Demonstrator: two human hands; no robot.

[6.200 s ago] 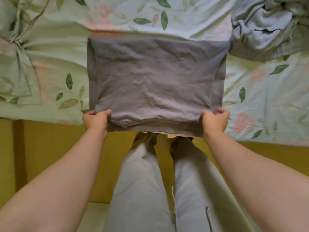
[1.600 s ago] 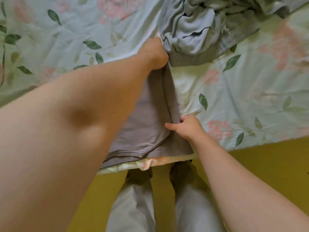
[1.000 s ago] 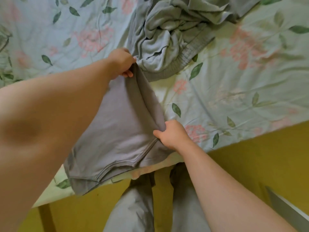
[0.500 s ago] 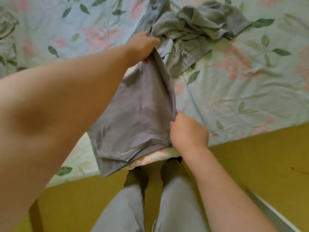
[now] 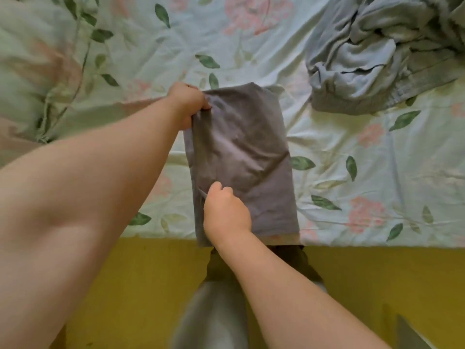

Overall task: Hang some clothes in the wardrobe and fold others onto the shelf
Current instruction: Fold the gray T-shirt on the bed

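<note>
- We see a folded grey fabric garment [image 5: 246, 152] lying on the bed as a tall, narrow rectangle. Its near end reaches the bed's front edge.
- The left hand [image 5: 187, 104] is at the garment's far left corner. Its grip is closed, with the fingers curled round a bunch of the cloth, which wrinkles there.
- The right hand [image 5: 225, 212] sits on the near left part of the garment. Its grip is also closed, with thumb and curled fingers pinching the layered left edge.
- Under the garment we find a pale green-blue bed sheet printed with pink flowers and green leaves [image 5: 352, 172], creased in many places.
- A crumpled pale blue-grey garment [image 5: 364, 59] lies in a heap at the far right of the bed. It is near the folded garment's far right corner but apart from it.
- At the far left lies a rumpled fold of bedding in the same print [image 5: 32, 59].
- Below the bed's edge runs a mustard-yellow surface [image 5: 125, 285]. We cannot tell whether it is the floor or the side of the bed.
- The person's legs, in pale grey trousers [image 5: 214, 321], stand against the bed just below the garment.
</note>
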